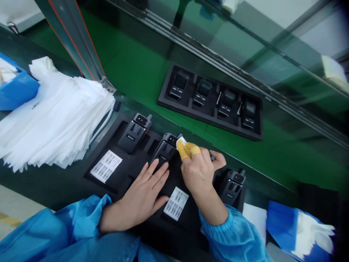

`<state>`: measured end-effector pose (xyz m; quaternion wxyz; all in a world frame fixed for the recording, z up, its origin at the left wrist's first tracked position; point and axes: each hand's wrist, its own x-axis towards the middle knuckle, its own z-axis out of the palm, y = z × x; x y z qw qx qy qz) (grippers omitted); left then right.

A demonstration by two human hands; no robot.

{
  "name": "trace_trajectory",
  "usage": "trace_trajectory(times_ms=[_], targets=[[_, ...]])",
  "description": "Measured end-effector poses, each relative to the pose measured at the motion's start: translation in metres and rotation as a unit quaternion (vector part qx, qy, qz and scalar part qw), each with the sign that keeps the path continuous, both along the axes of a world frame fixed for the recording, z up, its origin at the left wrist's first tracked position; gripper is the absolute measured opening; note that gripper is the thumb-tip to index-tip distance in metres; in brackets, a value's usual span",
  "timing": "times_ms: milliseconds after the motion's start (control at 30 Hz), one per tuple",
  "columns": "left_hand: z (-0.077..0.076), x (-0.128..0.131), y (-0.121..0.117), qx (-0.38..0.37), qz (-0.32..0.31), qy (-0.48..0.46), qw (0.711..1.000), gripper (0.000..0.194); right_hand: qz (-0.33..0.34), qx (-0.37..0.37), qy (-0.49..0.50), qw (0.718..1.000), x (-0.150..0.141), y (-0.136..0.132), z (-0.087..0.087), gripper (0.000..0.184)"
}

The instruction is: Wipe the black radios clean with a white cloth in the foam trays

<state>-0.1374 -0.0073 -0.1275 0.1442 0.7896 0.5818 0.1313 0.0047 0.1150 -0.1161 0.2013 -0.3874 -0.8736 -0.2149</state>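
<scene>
My left hand (143, 193) lies flat with its fingers stretched out, the fingertips on the lower end of a black handheld radio (164, 147) marked "Riton". With yellow finger cots on two fingers, my right hand (197, 165) pinches a small white wiping cloth (180, 140) against the upper right edge of that radio, near its camera end. The radio lies in a black foam tray (122, 187). Another such radio (133, 133) rests in the tray to the left, and a third radio (232, 187) is to the right of my right wrist. Barcode label sheets (106, 166) lie on the foam.
Behind, a second black foam tray (209, 123) holds several devices on the green surface. White bags (60, 109) are piled at left beside a blue bin (19, 87). At lower right stands a blue box (282, 225) with white material. A metal post (79, 40) rises at upper left.
</scene>
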Motion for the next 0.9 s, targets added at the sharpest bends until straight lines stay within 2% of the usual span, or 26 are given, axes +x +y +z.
trace_trajectory(times_ms=[100,267,533,633,733,900], targets=[[0.0,0.0,0.0,-0.005,0.0,-0.004,1.0,0.057,-0.011,0.009,0.018,1.0,-0.011,0.003,0.002,0.024],[-0.001,0.0,0.001,-0.012,-0.003,-0.002,1.0,0.063,0.013,-0.031,0.013,0.999,-0.032,0.005,0.003,0.024],[0.001,-0.002,0.001,-0.014,-0.001,-0.019,1.0,0.056,-0.042,-0.031,0.015,0.999,-0.006,-0.005,-0.002,0.024],[0.002,-0.002,0.001,-0.01,0.004,-0.03,0.999,0.055,-0.073,-0.046,0.051,0.995,0.004,-0.022,0.001,0.024],[0.003,-0.001,0.0,-0.004,0.004,-0.032,0.999,0.056,-0.081,-0.056,0.089,0.991,0.01,-0.051,0.002,0.024],[0.004,-0.001,-0.001,-0.003,-0.003,-0.01,1.0,0.056,-0.063,-0.089,0.136,0.985,0.016,-0.091,-0.011,0.024]])
